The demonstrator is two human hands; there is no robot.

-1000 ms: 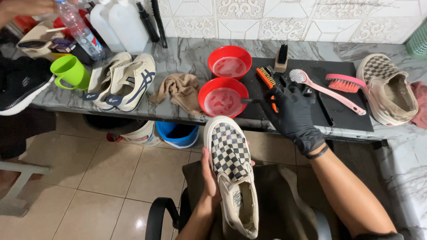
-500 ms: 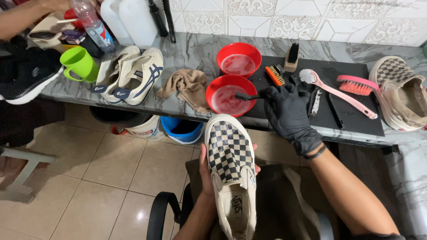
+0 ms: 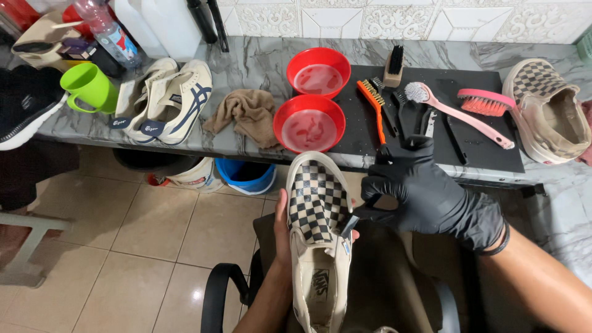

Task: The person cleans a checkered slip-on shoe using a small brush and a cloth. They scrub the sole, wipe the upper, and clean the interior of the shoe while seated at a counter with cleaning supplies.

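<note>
Left hand (image 3: 282,229), bare, grips the checkered shoe (image 3: 318,229) from its side, toe toward the counter (image 3: 246,58), held over the lap. Right hand (image 3: 425,194), black-gloved, is clenched round a small dark brush (image 3: 349,223); bristle end touches the shoe's right edge. Just beyond the toe: red bowl (image 3: 309,130), second bowl (image 3: 319,70) behind. Mat (image 3: 481,132) carries orange brush (image 3: 372,102) and pink brushes (image 3: 457,113). Brown rag (image 3: 245,115) left of the bowls.
</note>
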